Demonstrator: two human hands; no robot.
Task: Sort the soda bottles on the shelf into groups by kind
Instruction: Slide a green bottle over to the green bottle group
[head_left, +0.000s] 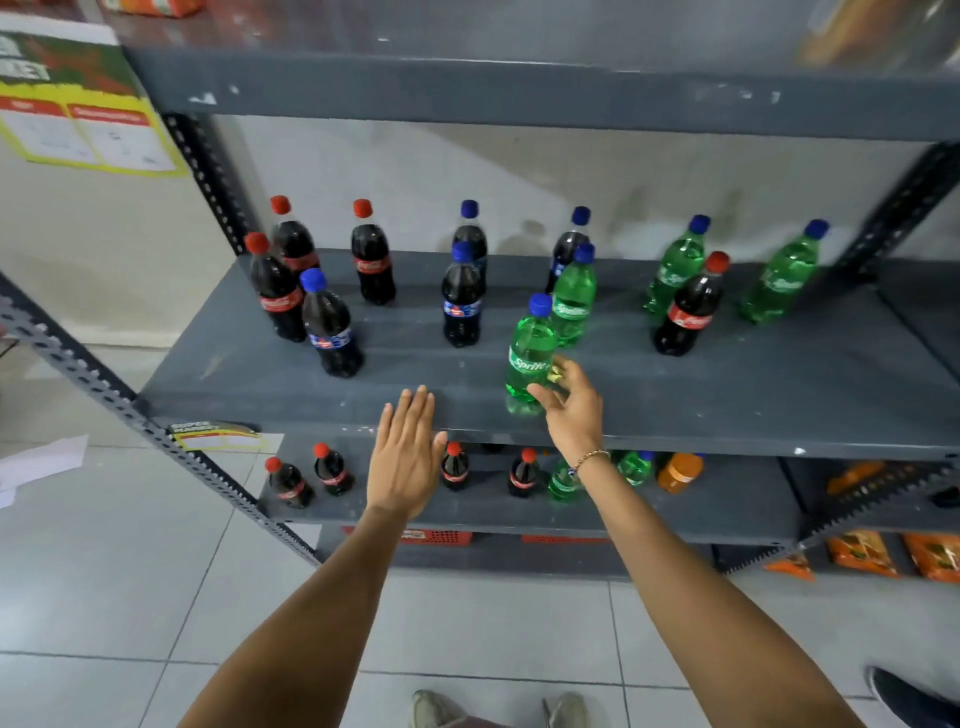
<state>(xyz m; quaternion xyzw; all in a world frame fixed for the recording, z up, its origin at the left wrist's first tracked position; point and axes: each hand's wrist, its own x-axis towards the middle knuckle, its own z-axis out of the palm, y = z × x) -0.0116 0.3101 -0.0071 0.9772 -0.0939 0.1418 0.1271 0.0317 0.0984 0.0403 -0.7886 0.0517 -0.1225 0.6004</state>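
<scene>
On the grey middle shelf (779, 395) stand mixed soda bottles. Red-capped Coca-Cola bottles (278, 293) cluster at the left, and one more Coca-Cola bottle (691, 309) stands at the right among green Sprite bottles (784, 275). Dark blue-capped Pepsi bottles (462, 304) stand in the middle, and one Pepsi bottle (331, 330) is next to the left colas. My right hand (571, 410) wraps the lower part of the front Sprite bottle (530, 348), which stands upright near the shelf's front edge. My left hand (408, 457) hovers flat and open at the front edge.
The lower shelf (727, 504) holds more cola, green and orange bottles (678, 473). A slotted steel upright (104, 389) slants at the left, and the upper shelf's edge (519, 93) overhangs. Orange snack packets (862, 553) lie lower right. A dark shoe (904, 699) is on the floor.
</scene>
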